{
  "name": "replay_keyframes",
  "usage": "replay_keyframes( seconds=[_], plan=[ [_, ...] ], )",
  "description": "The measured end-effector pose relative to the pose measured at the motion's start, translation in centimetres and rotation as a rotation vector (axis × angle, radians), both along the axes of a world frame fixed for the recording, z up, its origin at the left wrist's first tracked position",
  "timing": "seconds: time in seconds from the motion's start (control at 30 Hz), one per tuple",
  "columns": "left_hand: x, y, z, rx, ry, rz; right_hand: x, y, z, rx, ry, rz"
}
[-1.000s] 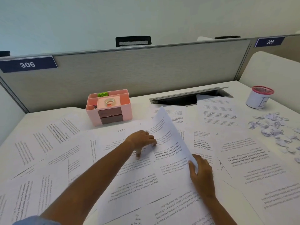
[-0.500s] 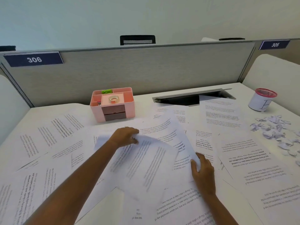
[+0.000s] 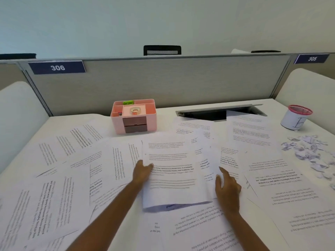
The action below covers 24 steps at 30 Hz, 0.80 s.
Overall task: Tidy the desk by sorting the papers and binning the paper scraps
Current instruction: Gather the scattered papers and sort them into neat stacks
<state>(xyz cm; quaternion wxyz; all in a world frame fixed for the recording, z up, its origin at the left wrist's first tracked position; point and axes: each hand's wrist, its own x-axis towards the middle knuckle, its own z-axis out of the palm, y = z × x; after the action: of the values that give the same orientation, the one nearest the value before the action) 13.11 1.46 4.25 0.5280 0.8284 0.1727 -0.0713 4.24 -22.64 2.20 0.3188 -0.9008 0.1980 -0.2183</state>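
Behind the pink organiser (image 3: 134,117) runs a grey partition (image 3: 181,84), the largest thing in view, with a dark plate reading 306 (image 3: 57,67) up and to the organiser's left. Below the partition, the white counter (image 3: 167,120) carries the organiser at its far edge and shows bare just to the organiser's right. Printed papers (image 3: 54,196) cover nearly all the counter in front of the organiser and to both sides, overlapping at odd angles, many turned upside down to the viewer. To the organiser's right, a long open cable slot (image 3: 217,113) is sunk into the counter, with one page's far corner lying over it. Straight in front of the organiser, one printed sheet (image 3: 172,160) sits on top of the rest, its near edge raised and casting a shadow. Far to the organiser's right lies a loose heap of paper scraps (image 3: 308,151), and beyond them stands a white cup (image 3: 294,120) with a pink rim. The left hand (image 3: 141,173) grips the sheet's left edge, thumb on top. The right hand (image 3: 228,191) rests on the papers just beside the sheet's right edge, forefinger and thumb stretched out, curled round nothing. A tape roll (image 3: 135,110) lies in the organiser's top.
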Motion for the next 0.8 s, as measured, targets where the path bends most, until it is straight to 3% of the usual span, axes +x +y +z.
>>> replay_keyframes(
  seconds=[0.1,0.2,0.27,0.47,0.63,0.8],
  plan=[
    [-2.4,-1.9,-0.6,0.050,-0.018,-0.077,-0.1,0.0,0.2,0.044,-0.038,0.059],
    [-4.2,-3.8,-0.8,0.086,-0.052,-0.192,-0.7,-0.4,0.7,0.286,-0.050,0.088],
    [-5.0,-4.8,-0.6,0.122,-0.059,-0.262,-0.8,-1.1,1.7,0.480,0.030,0.101],
    [-7.5,-7.3,-0.3,0.150,-0.112,-0.414,-0.4,-5.0,4.7,0.658,0.215,0.156],
    [-8.6,-7.7,-0.2,0.187,-0.122,-0.461,-1.7,-7.9,4.3,0.525,0.431,0.230],
    [-9.4,-5.4,-0.4,0.446,-0.211,-0.299,-3.0,-11.2,4.3,0.534,0.317,0.040]
  ],
)
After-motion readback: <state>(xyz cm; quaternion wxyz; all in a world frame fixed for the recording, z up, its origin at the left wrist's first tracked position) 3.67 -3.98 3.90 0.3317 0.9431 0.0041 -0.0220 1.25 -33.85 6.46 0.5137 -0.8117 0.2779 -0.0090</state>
